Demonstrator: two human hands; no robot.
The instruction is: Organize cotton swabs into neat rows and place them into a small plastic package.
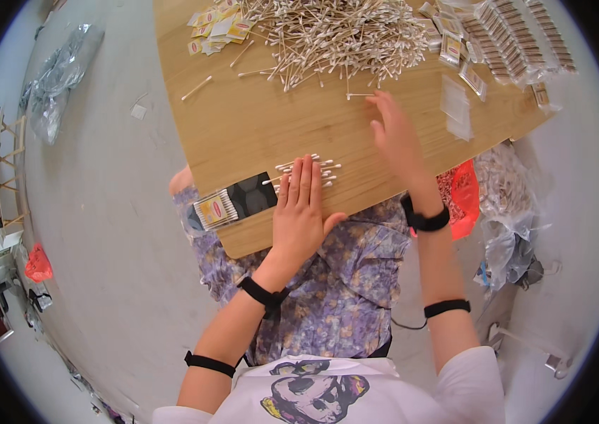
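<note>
Single swab (360, 95) on the table (243, 127), just left of your right hand's (397, 138) fingertips, long axis running left-right, on your side of the heap (342, 39). Right hand nearer; its fingers slightly bent, cannot tell if gripping the swab's end. Your left hand (300, 215) flat, fingers together, over a small pile (327, 167).

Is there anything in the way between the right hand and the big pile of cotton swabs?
Nothing visible blocks the right hand from the big pile. One loose swab lies at the pile's near edge, but it looks too thin to get in the way.
</note>
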